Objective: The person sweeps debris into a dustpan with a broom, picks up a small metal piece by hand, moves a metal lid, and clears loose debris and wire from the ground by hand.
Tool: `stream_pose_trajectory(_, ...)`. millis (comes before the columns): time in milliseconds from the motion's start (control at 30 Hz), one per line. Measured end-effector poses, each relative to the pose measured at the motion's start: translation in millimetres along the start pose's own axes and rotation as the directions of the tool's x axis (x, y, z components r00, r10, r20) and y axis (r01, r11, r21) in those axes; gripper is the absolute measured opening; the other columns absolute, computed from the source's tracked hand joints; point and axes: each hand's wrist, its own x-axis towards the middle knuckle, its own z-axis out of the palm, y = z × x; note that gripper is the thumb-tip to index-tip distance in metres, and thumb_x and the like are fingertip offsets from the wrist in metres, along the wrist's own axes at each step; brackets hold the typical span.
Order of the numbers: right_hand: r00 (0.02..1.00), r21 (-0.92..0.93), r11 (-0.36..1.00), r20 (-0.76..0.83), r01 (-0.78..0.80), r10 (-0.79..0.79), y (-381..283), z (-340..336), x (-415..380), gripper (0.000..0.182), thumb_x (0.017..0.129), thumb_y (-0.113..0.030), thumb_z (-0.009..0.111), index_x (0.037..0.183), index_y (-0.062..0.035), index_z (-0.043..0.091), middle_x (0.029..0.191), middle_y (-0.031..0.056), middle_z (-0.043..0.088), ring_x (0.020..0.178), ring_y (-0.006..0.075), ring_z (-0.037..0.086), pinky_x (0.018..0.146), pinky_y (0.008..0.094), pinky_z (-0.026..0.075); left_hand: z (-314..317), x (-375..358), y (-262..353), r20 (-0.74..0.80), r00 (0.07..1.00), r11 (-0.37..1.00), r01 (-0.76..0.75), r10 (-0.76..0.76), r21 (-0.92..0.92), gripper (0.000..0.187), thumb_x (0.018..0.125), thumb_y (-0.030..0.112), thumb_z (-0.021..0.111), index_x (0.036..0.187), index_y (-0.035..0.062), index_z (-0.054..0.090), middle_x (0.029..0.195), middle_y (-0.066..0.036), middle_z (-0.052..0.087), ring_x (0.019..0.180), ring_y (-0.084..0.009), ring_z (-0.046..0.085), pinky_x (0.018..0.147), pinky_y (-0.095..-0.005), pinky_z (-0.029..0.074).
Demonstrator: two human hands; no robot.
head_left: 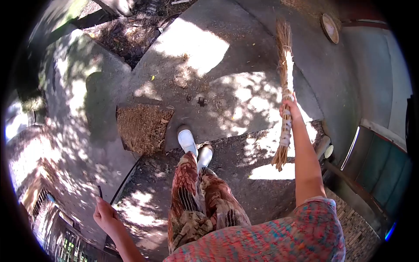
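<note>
A long straw broom is upright in the view at the right, its bristles towards the top and its cut ends towards the bottom. My right hand is wrapped round its bound handle. At the lower left, my left hand is closed near a thin dark stick-like thing; what its fingers hold is too small to make out. A dustpan-like piece covered with brown debris lies on the ground, left of my white shoes.
A round shallow basket rests at the upper right by a wall. Concrete slabs meet at raised edges, with a step down by my feet. Dry leaves lie at the upper left. A wooden beam stands at the right.
</note>
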Motion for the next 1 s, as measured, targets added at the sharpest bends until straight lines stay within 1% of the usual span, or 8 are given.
stream_pose_trajectory(67, 0.957, 0.020, 0.964, 0.125, -0.266, 0.261, -13, 32, 94, 0.016, 0.080, -0.017, 0.061, 0.083, -0.0080, 0.049, 0.063, 0.0070, 0.056, 0.051, 0.0174, 0.055, 0.045, 0.0306, 0.050, -1, 5, -7, -0.032, 0.999, 0.998, 0.043, -0.041, 0.039, 0.052, 0.092, 0.039, 0.055, 0.052, 0.0146, 0.031, 0.048, 0.006, 0.023, 0.044, -0.0038, 0.017, 0.042, -0.0240, 0.012)
stream_pose_trajectory(100, 0.966, 0.105, 0.962, 0.095, -0.251, 0.242, -7, 63, 126, 0.015, 0.079, -0.020, 0.062, 0.082, -0.0080, 0.052, 0.066, 0.0077, 0.059, 0.053, 0.0175, 0.057, 0.046, 0.0321, 0.050, -1, 8, -11, -0.018, 1.000, 1.000, 0.025, -0.025, 0.002, 0.052, 0.092, 0.039, 0.055, 0.052, 0.0148, 0.030, 0.049, 0.006, 0.023, 0.044, -0.0040, 0.017, 0.042, -0.0240, 0.013)
stream_pose_trajectory(167, 0.947, -0.153, 0.945, 0.093, -0.291, 0.307, 6, 140, 106, 0.015, 0.084, -0.016, 0.057, 0.090, -0.0037, 0.052, 0.071, 0.0110, 0.062, 0.058, 0.0178, 0.060, 0.049, 0.0324, 0.051, -5, 15, -13, 0.002, 1.000, 0.999, 0.008, -0.007, -0.053, 0.052, 0.092, 0.038, 0.055, 0.053, 0.0150, 0.030, 0.049, 0.006, 0.022, 0.045, -0.0045, 0.017, 0.042, -0.0244, 0.013)
stream_pose_trajectory(200, 0.891, -0.214, 0.897, 0.164, -0.387, 0.423, 25, 162, 92, 0.041, 0.085, -0.007, 0.055, 0.123, -0.0060, 0.041, 0.079, 0.0151, 0.062, 0.057, 0.0194, 0.059, 0.049, 0.0324, 0.051, -5, 18, -9, 0.006, 1.000, 0.999, 0.018, -0.017, -0.043, 0.052, 0.092, 0.038, 0.055, 0.053, 0.0150, 0.030, 0.049, 0.006, 0.022, 0.045, -0.0045, 0.017, 0.042, -0.0244, 0.013)
stream_pose_trajectory(267, 0.914, -0.450, 0.873, 0.244, -0.190, 0.325, 51, 176, 9, 0.103, 0.078, 0.007, 0.055, 0.144, -0.0270, -0.016, 0.091, 0.0212, 0.057, 0.054, 0.0202, 0.056, 0.046, 0.0308, 0.049, 0, 22, 1, -0.004, 1.000, 0.999, 0.024, -0.024, -0.040, 0.052, 0.092, 0.039, 0.054, 0.053, 0.0147, 0.030, 0.049, 0.006, 0.022, 0.044, -0.0046, 0.017, 0.042, -0.0248, 0.013)
stream_pose_trajectory(533, 0.865, -0.508, 0.848, 0.347, -0.151, 0.363, -35, 68, -106, 0.095, 0.073, 0.005, 0.059, 0.148, -0.0228, 0.008, 0.089, 0.0165, 0.056, 0.052, 0.0197, 0.057, 0.044, 0.0327, 0.048, -20, 36, 18, -0.027, 0.996, 0.996, 0.084, -0.085, -0.011, 0.051, 0.092, 0.037, 0.055, 0.053, 0.0134, 0.031, 0.049, 0.006, 0.024, 0.044, -0.0044, 0.019, 0.041, -0.0251, 0.014)
stream_pose_trajectory(733, 0.965, -0.480, 0.876, 0.246, 0.038, 0.093, -34, 186, 29, 0.095, 0.078, 0.001, 0.056, 0.146, -0.0225, -0.005, 0.088, 0.0177, 0.055, 0.056, 0.0202, 0.058, 0.045, 0.0338, 0.050, -41, 21, -9, -0.069, 0.995, 0.995, 0.063, -0.069, -0.080, 0.050, 0.093, 0.036, 0.053, 0.054, 0.0138, 0.031, 0.049, 0.006, 0.023, 0.044, -0.0044, 0.019, 0.040, -0.0249, 0.014)
stream_pose_trajectory(1000, 0.725, -0.769, 0.636, 0.471, 0.060, 0.502, 109, 182, -133, 0.094, 0.076, 0.002, 0.060, 0.147, -0.0230, 0.004, 0.109, 0.0257, 0.054, 0.057, 0.0208, 0.061, 0.046, 0.0315, 0.051, -67, -8, -33, -0.151, 0.987, 0.996, 0.041, -0.052, -0.074, 0.051, 0.092, 0.038, 0.054, 0.054, 0.0149, 0.029, 0.050, 0.006, 0.022, 0.043, -0.0044, 0.017, 0.041, -0.0256, 0.013)
